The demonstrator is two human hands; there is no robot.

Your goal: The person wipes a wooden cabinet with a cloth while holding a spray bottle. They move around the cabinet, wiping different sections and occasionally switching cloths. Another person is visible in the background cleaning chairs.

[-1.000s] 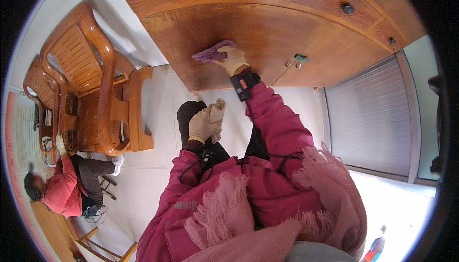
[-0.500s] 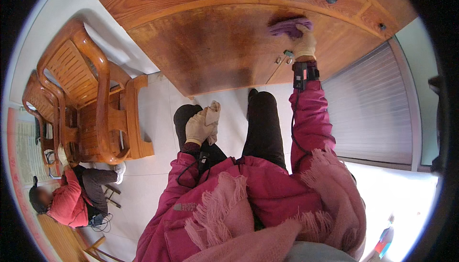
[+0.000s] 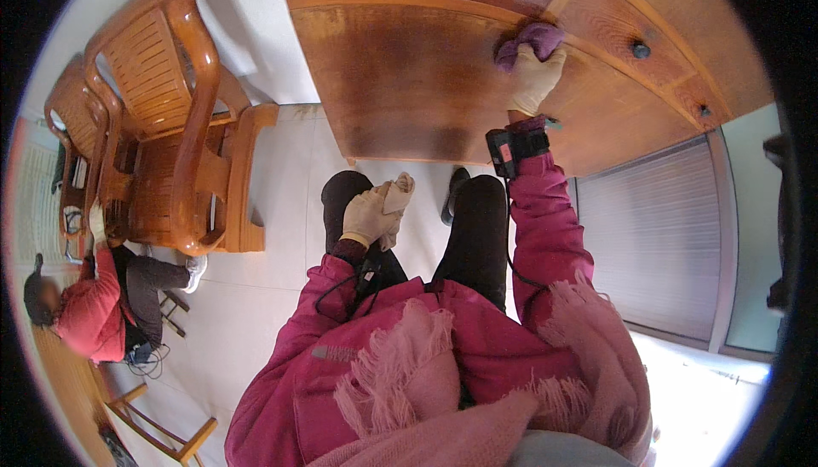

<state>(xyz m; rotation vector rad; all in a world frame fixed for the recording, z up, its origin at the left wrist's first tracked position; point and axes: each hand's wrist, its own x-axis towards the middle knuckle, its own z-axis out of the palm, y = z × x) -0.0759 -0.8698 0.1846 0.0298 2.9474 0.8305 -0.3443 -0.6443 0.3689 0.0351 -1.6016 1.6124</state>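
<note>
My right hand (image 3: 537, 80), in a pale glove, presses a purple cloth (image 3: 530, 43) against the front of a brown wooden cabinet (image 3: 409, 75), just under its row of drawers. The fingers are closed on the cloth. Down by my left knee, my left hand (image 3: 369, 216), gloved as well, grips a bunched beige cloth (image 3: 398, 197). Dark knobs stick out from the drawers, one of them a round drawer knob (image 3: 641, 49) to the right of my right hand. My right wrist partly covers the cabinet door's metal fittings.
Wooden armchairs (image 3: 158, 66) with slatted backs stand along the left wall. At the far left a person in a red jacket (image 3: 94, 305) sits low, one gloved hand on a chair. A grey ribbed panel (image 3: 648, 237) is at the right, a wooden stool (image 3: 162, 424) at the lower left.
My right hand has slid the purple cloth along the cabinet front, closer to the drawer edge. The view has shifted, so the cabinet sits further right. My left hand still holds its cloth.
</note>
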